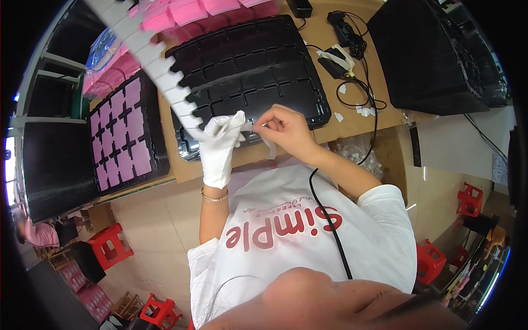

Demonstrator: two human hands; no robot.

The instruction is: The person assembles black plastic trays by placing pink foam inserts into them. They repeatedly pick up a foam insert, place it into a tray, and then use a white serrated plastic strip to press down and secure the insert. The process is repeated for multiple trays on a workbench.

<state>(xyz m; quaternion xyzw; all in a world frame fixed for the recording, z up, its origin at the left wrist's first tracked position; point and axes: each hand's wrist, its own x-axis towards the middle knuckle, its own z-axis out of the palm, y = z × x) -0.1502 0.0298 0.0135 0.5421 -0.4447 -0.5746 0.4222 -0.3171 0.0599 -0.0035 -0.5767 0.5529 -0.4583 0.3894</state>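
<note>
My left hand [220, 144], in a white glove, grips the near end of a long white notched strip [151, 55] that runs up to the far left. My bare right hand [286, 127] pinches a small white tab of tape or film [269, 144] right beside the gloved fingers; a loose end hangs down from it. Both hands meet over the front edge of a stack of black compartment trays [258, 66] on the brown table [242, 157].
A black tray filled with pink squares [125, 132] lies at the left, with pink bags [181, 14] behind it. Black cables and adapters [346, 49] and white scraps lie to the right, beside tall black tray stacks [434, 55]. Red stools [113, 245] stand on the floor.
</note>
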